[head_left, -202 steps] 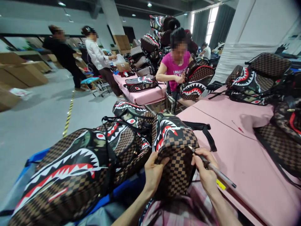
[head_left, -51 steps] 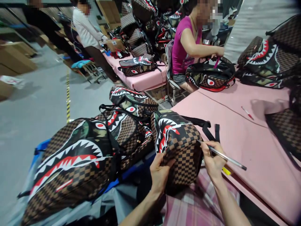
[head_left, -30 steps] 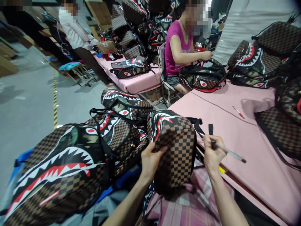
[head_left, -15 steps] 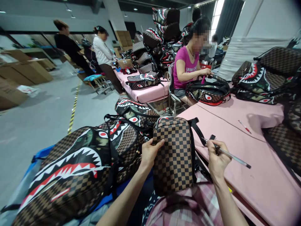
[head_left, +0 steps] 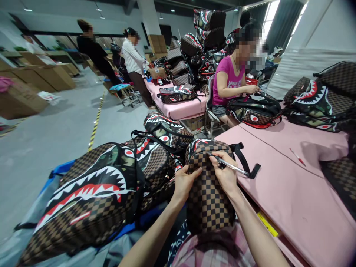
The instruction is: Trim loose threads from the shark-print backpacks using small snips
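A small brown-and-black checkered bag (head_left: pixel 210 202) stands upright on my lap. My left hand (head_left: pixel 185 181) grips its left edge, thumb laid across the checkered face. In my right hand (head_left: pixel 226 173) is a clear-barrelled pen (head_left: pixel 233 167), its tip at the upper part of the bag and its rear end pointing right. A black strap (head_left: pixel 242 157) hangs from the bag's upper right side and ends over the table edge. Just left of my left hand lie checkered backpacks (head_left: pixel 91 200) with printed shark mouths.
A pink-covered table (head_left: pixel 294 193) runs along my right, with a red-and-white pen (head_left: pixel 297 157) on it. Stacked backpacks (head_left: pixel 317 100) stand at its far right. Across it, a person in a pink shirt (head_left: pixel 229 78) handles another backpack (head_left: pixel 256 111). Cardboard boxes (head_left: pixel 52 81) sit far left.
My right hand has moved left from beside the strap to the bag's face, bringing the pen tip onto it. The strap now hangs free. The view has turned slightly left.
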### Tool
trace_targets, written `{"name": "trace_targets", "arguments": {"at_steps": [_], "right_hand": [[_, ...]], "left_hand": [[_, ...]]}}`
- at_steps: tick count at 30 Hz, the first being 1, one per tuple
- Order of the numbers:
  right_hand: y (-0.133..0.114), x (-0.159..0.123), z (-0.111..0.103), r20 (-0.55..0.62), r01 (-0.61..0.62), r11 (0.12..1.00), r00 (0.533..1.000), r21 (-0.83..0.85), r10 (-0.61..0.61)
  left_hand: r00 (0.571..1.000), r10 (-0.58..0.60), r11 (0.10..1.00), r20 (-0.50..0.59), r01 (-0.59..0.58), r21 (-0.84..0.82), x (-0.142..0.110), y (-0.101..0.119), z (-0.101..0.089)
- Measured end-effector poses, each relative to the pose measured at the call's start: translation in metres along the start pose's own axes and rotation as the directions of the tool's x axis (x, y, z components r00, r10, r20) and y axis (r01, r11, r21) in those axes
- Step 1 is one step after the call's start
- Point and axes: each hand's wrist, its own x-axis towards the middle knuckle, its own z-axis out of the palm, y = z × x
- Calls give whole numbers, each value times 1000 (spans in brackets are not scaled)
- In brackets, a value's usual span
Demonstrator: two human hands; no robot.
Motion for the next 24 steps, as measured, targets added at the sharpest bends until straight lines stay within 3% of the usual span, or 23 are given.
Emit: {"name": "trace_targets", "arguments": {"at_steps": [5,11,14,21,24], "right_hand": [[1,-3,7,32,53,999,998,-13,-52],[26,-8,-21,-221,-108,990,971,-89,86],[30,-9,-29,-279,-178,982,948,-67,153],[10,-12,-10,-51,-73,996,996,-53,70],[17,-9,-18,-134,-134,990,983,-46,127]], "left_hand": [[1000,24,1000,2,-24,18,-3,-4,-2],[1000,0,1000,20,0,11,-4,-7,-6],[1000,-14,1000,12,13,16,-5,-7,-5],[1000,-11,1000,-4,11,23,-6,-11,-7],[1000,5,999,-16,-4,50,-6,-14,-9]]}}
